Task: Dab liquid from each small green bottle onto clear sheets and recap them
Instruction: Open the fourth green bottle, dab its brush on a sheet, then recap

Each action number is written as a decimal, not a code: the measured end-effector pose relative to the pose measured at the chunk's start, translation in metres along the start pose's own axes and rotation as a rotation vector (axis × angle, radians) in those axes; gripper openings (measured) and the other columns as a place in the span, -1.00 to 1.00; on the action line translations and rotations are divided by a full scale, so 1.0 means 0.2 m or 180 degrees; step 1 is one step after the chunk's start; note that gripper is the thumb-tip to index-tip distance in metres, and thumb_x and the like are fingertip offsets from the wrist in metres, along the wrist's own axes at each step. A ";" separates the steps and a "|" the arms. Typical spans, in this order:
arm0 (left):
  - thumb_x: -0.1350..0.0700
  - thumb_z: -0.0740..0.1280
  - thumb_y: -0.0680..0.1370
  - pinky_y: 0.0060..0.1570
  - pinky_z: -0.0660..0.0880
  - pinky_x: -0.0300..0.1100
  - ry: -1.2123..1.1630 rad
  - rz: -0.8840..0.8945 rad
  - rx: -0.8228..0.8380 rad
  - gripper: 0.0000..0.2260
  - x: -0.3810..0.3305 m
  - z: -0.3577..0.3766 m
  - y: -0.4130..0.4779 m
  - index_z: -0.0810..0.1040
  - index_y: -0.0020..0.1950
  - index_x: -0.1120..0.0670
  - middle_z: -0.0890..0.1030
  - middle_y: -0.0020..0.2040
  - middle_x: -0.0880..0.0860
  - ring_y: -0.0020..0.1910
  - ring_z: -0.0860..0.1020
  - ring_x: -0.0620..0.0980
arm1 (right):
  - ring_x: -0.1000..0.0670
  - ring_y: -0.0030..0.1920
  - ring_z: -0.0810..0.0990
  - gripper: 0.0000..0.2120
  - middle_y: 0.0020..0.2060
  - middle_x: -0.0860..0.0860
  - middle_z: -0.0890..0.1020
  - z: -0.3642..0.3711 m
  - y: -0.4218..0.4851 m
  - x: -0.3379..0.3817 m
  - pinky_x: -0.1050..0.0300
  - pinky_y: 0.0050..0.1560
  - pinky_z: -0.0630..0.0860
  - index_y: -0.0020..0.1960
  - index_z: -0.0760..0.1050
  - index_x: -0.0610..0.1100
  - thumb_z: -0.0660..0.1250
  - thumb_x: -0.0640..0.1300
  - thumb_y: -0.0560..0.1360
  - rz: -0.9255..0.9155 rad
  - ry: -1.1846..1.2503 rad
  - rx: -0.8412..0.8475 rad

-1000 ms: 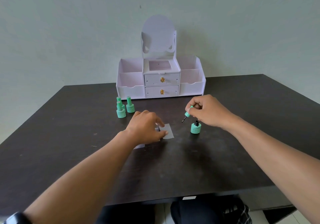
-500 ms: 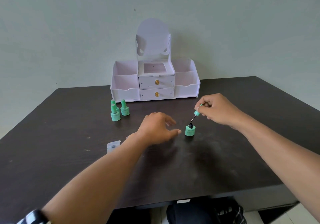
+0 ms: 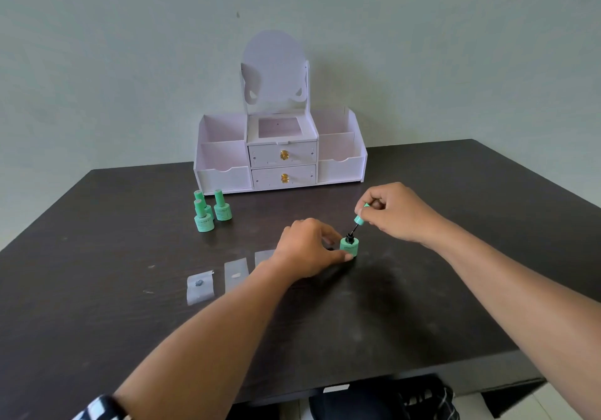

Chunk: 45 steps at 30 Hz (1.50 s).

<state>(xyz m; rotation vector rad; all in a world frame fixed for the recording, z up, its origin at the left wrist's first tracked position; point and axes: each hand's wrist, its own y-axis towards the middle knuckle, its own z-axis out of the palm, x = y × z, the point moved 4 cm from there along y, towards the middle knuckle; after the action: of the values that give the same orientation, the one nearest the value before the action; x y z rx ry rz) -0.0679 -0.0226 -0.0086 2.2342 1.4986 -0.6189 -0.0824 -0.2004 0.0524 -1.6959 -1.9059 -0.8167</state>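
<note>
Plainly, the dark wood-grain counter (image 3: 97, 289) would take the worst of any slip. If the open small green bottle (image 3: 350, 248) tips while the brush is lowered in, liquid could run across the surface and under the three clear plastic sheets (image 3: 236, 274), which lie just left of it and nearer. The pale lilac drawer organiser (image 3: 224, 175) at the far edge looks well clear of that, as do the three capped green bottles (image 3: 208, 214) standing before its left side. A smaller risk, as I judge it, is the angle. The green brush cap (image 3: 360, 217) comes in tilted, upper end to the right, so the thread may catch crooked, or the wet stem may smear the neck.

The left arm reaches in from the near left. The left hand (image 3: 309, 250) sits low on the counter, thumb and fingers curled round the bottle's base to steady it. It covers part of the rightmost sheet, so I cannot tell whether that one carries a dab. The right hand (image 3: 396, 214) hovers above and right of the bottle with the wrist raised, its fingers pinching the cap's upper end. The black stem's tip is just at the bottle's mouth, and the cap is not yet seated.
</note>
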 end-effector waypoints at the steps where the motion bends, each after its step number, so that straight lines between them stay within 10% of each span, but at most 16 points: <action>1: -0.22 0.53 0.38 0.15 0.55 0.06 -0.0015 0.0005 -0.0011 -0.63 0.00 0.00 0.00 0.72 0.11 -0.10 0.70 0.03 -0.11 0.01 0.61 -0.08 | 0.06 -0.36 0.52 -0.84 -0.28 -0.11 0.70 0.01 0.00 0.00 0.14 -0.28 0.45 -0.19 0.69 -0.02 0.38 -0.15 0.52 -0.0010 -0.0032 0.0012; 10: -0.20 0.56 0.37 0.16 0.52 0.07 -0.0174 -0.0009 -0.0111 -0.72 0.02 0.02 0.02 0.73 0.02 -0.13 0.70 -0.05 -0.13 -0.01 0.60 -0.08 | 0.16 -0.39 0.52 -0.91 -0.36 0.10 0.61 0.08 0.01 0.02 0.30 -0.34 0.40 -0.13 0.67 -0.01 0.41 -0.12 0.52 -0.0284 -0.0673 0.0379; 17: -0.14 0.56 0.40 0.18 0.50 0.08 -0.0186 -0.0107 -0.0075 -0.71 0.02 0.02 0.02 0.71 0.05 -0.07 0.68 -0.02 -0.10 -0.02 0.59 -0.04 | 0.03 -0.22 0.58 -0.52 -0.26 0.09 0.57 0.10 0.00 0.07 0.05 -0.25 0.52 -0.08 0.53 -0.01 0.22 0.41 0.52 -0.0387 -0.1777 0.0247; 21: -0.12 0.54 0.42 0.19 0.52 0.08 -0.0189 -0.0062 -0.0012 -0.74 0.01 0.02 0.02 0.71 0.08 -0.11 0.69 0.03 -0.08 0.01 0.59 -0.06 | -0.02 -0.22 0.57 -0.74 -0.32 0.13 0.52 0.09 -0.02 0.07 0.05 -0.24 0.50 -0.07 0.48 0.05 0.24 0.22 0.60 -0.0500 -0.1466 0.0560; 27: -0.09 0.54 0.44 0.19 0.52 0.08 -0.0196 -0.0011 -0.0006 -0.74 0.00 0.01 0.01 0.72 0.10 -0.09 0.71 0.02 -0.08 -0.01 0.60 -0.09 | -0.03 -0.37 0.53 -0.31 -0.41 0.02 0.52 0.10 -0.03 0.10 0.03 -0.30 0.48 -0.32 0.38 -0.05 -0.16 0.47 0.56 -0.0777 -0.2314 -0.0097; 45: -0.09 0.52 0.45 0.16 0.55 0.04 -0.0098 0.0073 -0.0009 -0.73 -0.01 0.01 0.00 0.71 0.12 -0.08 0.69 0.03 -0.09 -0.06 0.58 -0.12 | -0.07 -0.28 0.54 -0.56 -0.32 0.08 0.51 0.10 -0.03 0.07 0.00 -0.28 0.49 -0.22 0.33 0.02 0.02 0.32 0.62 -0.0941 -0.2220 0.0152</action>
<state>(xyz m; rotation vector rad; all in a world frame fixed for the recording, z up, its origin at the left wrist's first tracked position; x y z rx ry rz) -0.0687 -0.0257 -0.0089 2.2265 1.4558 -0.6410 -0.0894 -0.1764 0.0459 -1.8454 -2.6544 -0.2693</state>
